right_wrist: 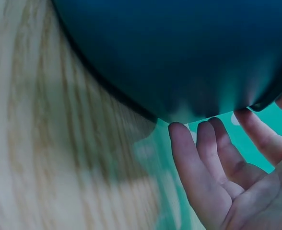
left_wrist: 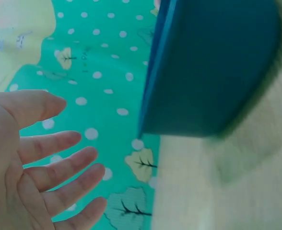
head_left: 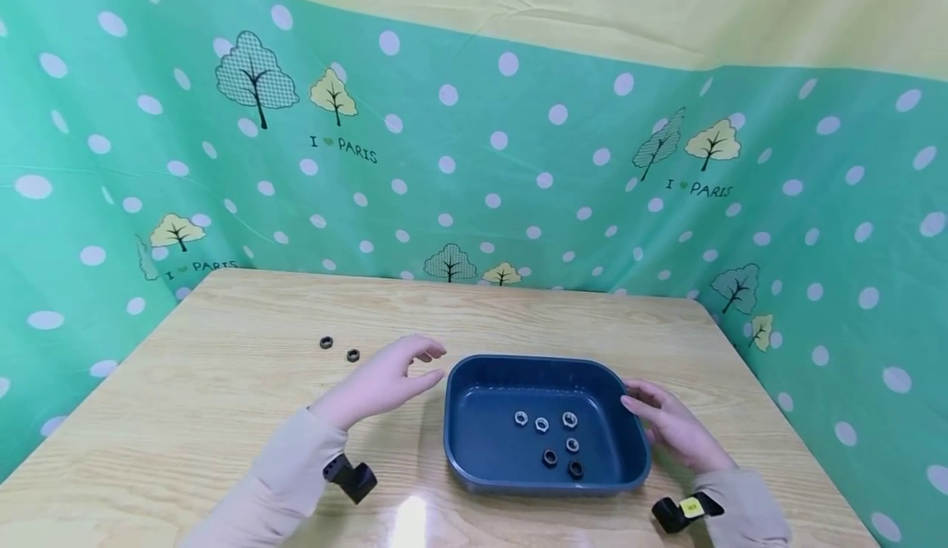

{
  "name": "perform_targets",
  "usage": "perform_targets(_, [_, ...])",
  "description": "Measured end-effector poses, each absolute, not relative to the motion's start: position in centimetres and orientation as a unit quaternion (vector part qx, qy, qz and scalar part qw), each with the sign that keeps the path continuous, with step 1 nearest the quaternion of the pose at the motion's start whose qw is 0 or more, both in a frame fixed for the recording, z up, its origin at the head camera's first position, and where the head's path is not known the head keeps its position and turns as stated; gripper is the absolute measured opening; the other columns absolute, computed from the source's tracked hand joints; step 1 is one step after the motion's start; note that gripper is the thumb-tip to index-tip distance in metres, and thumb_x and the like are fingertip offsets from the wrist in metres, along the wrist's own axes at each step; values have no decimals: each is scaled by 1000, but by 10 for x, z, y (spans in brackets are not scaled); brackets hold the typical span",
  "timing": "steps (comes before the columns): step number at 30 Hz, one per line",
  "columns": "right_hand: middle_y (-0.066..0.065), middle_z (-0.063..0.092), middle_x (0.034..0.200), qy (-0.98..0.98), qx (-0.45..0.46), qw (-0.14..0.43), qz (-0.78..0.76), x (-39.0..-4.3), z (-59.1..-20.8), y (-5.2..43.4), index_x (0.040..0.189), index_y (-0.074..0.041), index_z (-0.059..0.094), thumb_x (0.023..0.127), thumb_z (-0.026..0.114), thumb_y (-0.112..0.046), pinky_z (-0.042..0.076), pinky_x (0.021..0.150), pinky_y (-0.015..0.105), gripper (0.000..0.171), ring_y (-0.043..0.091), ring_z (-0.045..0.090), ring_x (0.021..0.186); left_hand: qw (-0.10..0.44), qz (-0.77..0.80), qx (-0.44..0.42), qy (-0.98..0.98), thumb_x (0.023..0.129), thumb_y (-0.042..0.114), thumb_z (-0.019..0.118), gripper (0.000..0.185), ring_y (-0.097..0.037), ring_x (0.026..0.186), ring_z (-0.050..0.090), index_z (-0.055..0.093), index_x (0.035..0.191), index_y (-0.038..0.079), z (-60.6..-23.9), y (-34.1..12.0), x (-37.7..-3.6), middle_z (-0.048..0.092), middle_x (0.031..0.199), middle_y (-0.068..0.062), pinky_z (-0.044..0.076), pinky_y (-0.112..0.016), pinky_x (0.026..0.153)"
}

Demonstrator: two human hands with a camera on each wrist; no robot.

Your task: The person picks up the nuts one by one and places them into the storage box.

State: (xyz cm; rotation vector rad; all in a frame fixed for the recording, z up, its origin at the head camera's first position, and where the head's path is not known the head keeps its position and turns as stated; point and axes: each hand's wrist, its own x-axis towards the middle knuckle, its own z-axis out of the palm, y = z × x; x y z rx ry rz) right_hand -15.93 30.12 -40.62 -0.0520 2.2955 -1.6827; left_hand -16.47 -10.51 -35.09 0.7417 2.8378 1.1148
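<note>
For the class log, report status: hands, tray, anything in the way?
Left hand open, beside the tray's left edge, not touching. Right hand open, fingertips at blue tray right rim. Six nuts inside; two nuts loose on table, far left. Nothing obstructing.

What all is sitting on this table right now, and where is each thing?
Tray: one, dark blue, middle of the table, nearer the front edge.
Nuts in the tray: six, some silvery, some black, loose on the tray floor.
Nuts on the table: two, black, on the bare wood left of the tray, beyond the left hand.
Table: one, pale wood grain.
Backdrop: green with white dots and trees, yellow above, behind and beside the table.
Wrist cameras: two, black, one on each wrist.
Left hand: fingers straight, just left of the tray, holding nothing.
Right hand: fingers relaxed at the tray's right rim.
</note>
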Motion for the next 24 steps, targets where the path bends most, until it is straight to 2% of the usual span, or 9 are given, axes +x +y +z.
perform_targets(6, [16, 49, 123, 806, -6, 132, -577, -159, -406, 299, 139, 7, 33, 97, 51, -24, 51, 83, 34, 55, 13, 52, 101, -8, 374, 216, 902, 93, 20, 59, 31, -29, 109, 59, 59, 120, 5, -363, -125, -164, 62, 119, -11, 46, -50, 94])
perform_targets(11, [17, 48, 126, 816, 10, 125, -564, -157, -409, 296, 139, 4, 36, 97, 53, -24, 50, 81, 30, 54, 15, 50, 102, -26, 369, 212, 904, 92, 16, 59, 33, -30, 109, 59, 58, 122, 3, -369, -141, -159, 61, 122, -12, 46, -50, 93])
perform_targets(19, [19, 48, 128, 819, 28, 118, -561, -155, -410, 294, 139, 3, 37, 97, 53, -26, 51, 84, 37, 55, 21, 51, 106, -41, 360, 193, 912, 91, 15, 60, 35, -32, 107, 59, 56, 122, 0, -375, -168, -152, 61, 120, -15, 46, -52, 90])
perform_targets(24, [18, 47, 127, 819, 27, 118, -560, -157, -408, 295, 140, 2, 37, 96, 53, -28, 50, 85, 37, 55, 21, 50, 106, -41, 362, 175, 915, 91, 15, 61, 36, -33, 106, 59, 56, 122, -3, -381, -185, -152, 60, 120, -18, 46, -52, 90])
